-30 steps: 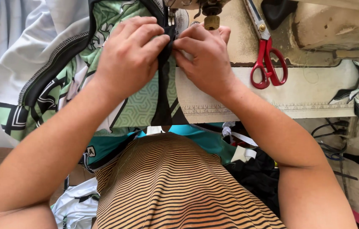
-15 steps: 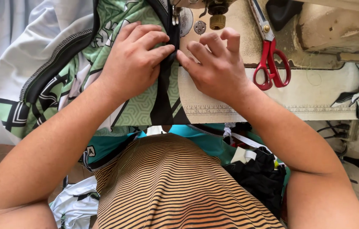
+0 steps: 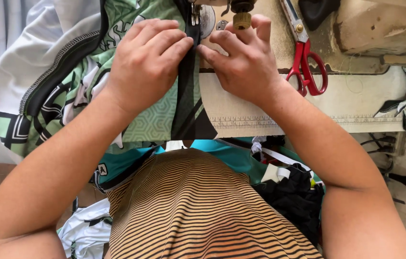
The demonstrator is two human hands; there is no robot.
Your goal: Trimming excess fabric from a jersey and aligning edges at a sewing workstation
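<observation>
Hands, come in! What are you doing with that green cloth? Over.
Left hand flat on green patterned fabric. Right hand pinching black strip near the sewing-machine foot. Red scissors off to the side, nothing blocking.

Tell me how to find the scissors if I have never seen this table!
Start at the pale sewing table that runs across the top of the picture. Look past the person's right hand, which presses fabric near the needle, toward the far side of that hand. The scissors lie there flat on the table, and their bright red loop handles are the only red thing around.
</observation>
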